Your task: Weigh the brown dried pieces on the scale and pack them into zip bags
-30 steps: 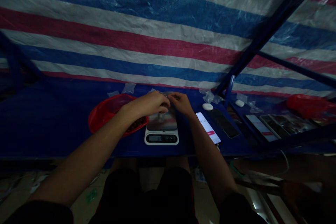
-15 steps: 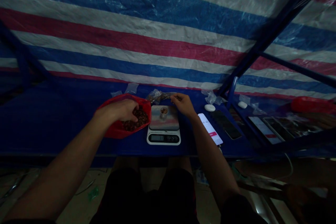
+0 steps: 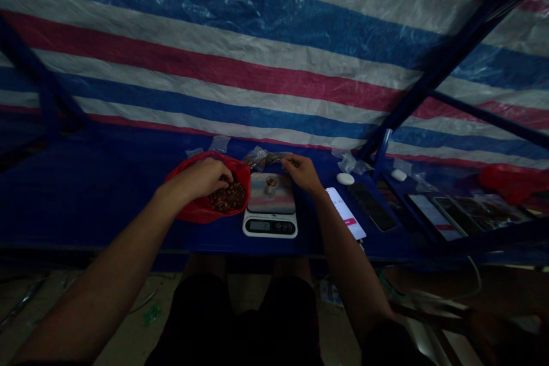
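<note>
My left hand (image 3: 211,176) is over the mouth of a red plastic bag (image 3: 193,211), its fingers curled together above the small brown pieces (image 3: 227,197) inside. Whatever its fingertips pinch is too small to make out. A white digital scale (image 3: 270,225) stands just right of the bag. On its plate is a small clear cup (image 3: 271,185) with some brown pieces in it. My right hand (image 3: 301,171) is behind the plate's right corner, thumb and fingers pinched at the end of a clear plastic bag (image 3: 261,156) with dark contents. What the pinch holds is unclear.
To the right lie a lit phone (image 3: 344,214), a dark phone (image 3: 372,207) and a white case (image 3: 345,179). Small clear bags (image 3: 219,143) lie along the back. A blue frame post (image 3: 383,151) rises at the right; beyond it are more phones and a red bag (image 3: 501,180).
My left fingers have drawn up out of the brown pieces and curled closer together. My right hand stays pinched behind the scale. The scale's display has changed, and the view has shifted slightly.
</note>
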Demonstrator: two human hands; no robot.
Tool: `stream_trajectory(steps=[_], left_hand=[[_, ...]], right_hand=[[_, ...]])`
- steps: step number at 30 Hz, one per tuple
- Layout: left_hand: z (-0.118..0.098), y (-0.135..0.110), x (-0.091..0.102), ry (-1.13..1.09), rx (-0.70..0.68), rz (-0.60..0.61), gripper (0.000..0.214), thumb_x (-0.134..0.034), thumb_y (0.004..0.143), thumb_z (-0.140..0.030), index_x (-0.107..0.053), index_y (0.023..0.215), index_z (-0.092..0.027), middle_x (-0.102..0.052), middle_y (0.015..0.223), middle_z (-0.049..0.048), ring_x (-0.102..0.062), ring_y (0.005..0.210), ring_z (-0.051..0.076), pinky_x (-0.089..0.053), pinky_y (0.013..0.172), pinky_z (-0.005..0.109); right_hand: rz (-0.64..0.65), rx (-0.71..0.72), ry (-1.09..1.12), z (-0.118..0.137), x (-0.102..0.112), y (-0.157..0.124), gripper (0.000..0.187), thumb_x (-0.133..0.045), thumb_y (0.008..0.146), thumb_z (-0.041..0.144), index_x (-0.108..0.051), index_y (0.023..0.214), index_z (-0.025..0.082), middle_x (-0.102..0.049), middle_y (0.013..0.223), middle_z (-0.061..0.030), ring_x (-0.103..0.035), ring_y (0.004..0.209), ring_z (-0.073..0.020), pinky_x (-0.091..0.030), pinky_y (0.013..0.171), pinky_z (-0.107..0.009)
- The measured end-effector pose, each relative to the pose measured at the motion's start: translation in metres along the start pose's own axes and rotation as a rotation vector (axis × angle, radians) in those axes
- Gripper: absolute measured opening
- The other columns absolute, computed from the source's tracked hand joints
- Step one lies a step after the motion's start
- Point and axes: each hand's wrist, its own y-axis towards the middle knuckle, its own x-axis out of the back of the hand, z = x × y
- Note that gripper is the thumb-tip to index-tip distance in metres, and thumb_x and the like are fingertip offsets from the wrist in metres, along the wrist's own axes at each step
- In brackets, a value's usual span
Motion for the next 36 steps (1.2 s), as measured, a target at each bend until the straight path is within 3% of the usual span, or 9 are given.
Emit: stream_trajectory(steps=[5, 11, 16, 19, 28, 36], left_hand=[[-0.006, -0.002, 0.018, -0.088, -0.033, -0.024, 0.031, -0.068, 0.094, -0.016, -0.087, 0.116, -0.024, -0.086, 0.117, 0.0034, -0.081, 0.1, 0.021, -0.055, 0.088, 0.027], [-0.061, 0.017, 0.037, -0.134, -0.212, -0.126, 0.03, -0.067, 0.1, -0.02, -0.085, 0.123, -0.025, -0.085, 0.12, 0.005, -0.081, 0.105, 0.02, -0.054, 0.09, 0.026], [-0.092, 0.042, 0.034, -0.135, -0.302, -0.056, 0.03, -0.067, 0.098, -0.013, -0.086, 0.118, -0.025, -0.086, 0.113, 0.0041, -0.08, 0.102, 0.02, -0.053, 0.087, 0.026], [-0.095, 0.048, 0.029, -0.118, -0.286, -0.002, 0.03, -0.067, 0.097, -0.013, -0.087, 0.115, -0.026, -0.087, 0.107, 0.004, -0.08, 0.1, 0.022, -0.052, 0.085, 0.029], [-0.085, 0.052, 0.018, -0.155, -0.282, 0.013, 0.031, -0.072, 0.094, -0.014, -0.086, 0.119, -0.025, -0.086, 0.114, 0.0068, -0.079, 0.106, 0.025, -0.053, 0.091, 0.033], [-0.088, 0.049, 0.022, -0.185, -0.278, 0.02, 0.03, -0.072, 0.094, -0.013, -0.086, 0.118, -0.024, -0.085, 0.117, 0.0064, -0.08, 0.109, 0.024, -0.054, 0.095, 0.032]], right_hand=[[0.001, -0.003, -0.011, 0.002, -0.001, -0.001, 0.033, -0.069, 0.093, 0.051, -0.08, 0.09, 0.02, -0.078, 0.083, -0.0047, -0.069, 0.075, -0.0215, -0.049, 0.069, -0.033], [0.006, 0.001, -0.005, 0.006, 0.0, 0.0, 0.036, -0.068, 0.093, 0.052, -0.081, 0.09, 0.019, -0.079, 0.082, -0.0051, -0.068, 0.074, -0.0208, -0.048, 0.067, -0.032], [-0.005, 0.016, 0.005, 0.005, 0.002, 0.0, 0.035, -0.068, 0.092, 0.051, -0.08, 0.091, 0.018, -0.08, 0.084, -0.0056, -0.07, 0.076, -0.0213, -0.049, 0.069, -0.032], [-0.004, 0.023, 0.003, 0.004, 0.002, 0.0, 0.035, -0.067, 0.093, 0.052, -0.08, 0.093, 0.019, -0.08, 0.086, -0.006, -0.07, 0.078, -0.0217, -0.049, 0.071, -0.032], [-0.003, 0.039, 0.025, 0.006, 0.003, 0.002, 0.035, -0.068, 0.092, 0.052, -0.079, 0.092, 0.018, -0.079, 0.085, -0.006, -0.07, 0.078, -0.0211, -0.05, 0.072, -0.032], [-0.013, 0.038, 0.027, 0.007, 0.003, 0.001, 0.035, -0.068, 0.092, 0.052, -0.079, 0.092, 0.018, -0.079, 0.083, -0.0054, -0.07, 0.077, -0.0212, -0.049, 0.07, -0.032]])
